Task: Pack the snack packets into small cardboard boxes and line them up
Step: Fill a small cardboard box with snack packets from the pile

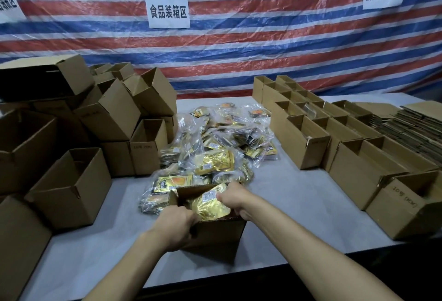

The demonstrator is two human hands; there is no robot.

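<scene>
Your left hand (177,224) is curled over the near-left rim of the small box (215,236). Your right hand (235,199) grips its right rim, thumb on the gold packet (210,205) inside. Packet pile (215,143) sits just behind the box, lined-up boxes (308,143) off to its right.

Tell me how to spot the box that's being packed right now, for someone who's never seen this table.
Start at the grey table, then find the heap of gold snack packets at its middle. Just in front of the heap stands one small cardboard box. It alone is gripped by the left hand and right hand, a gold packet inside.
</scene>
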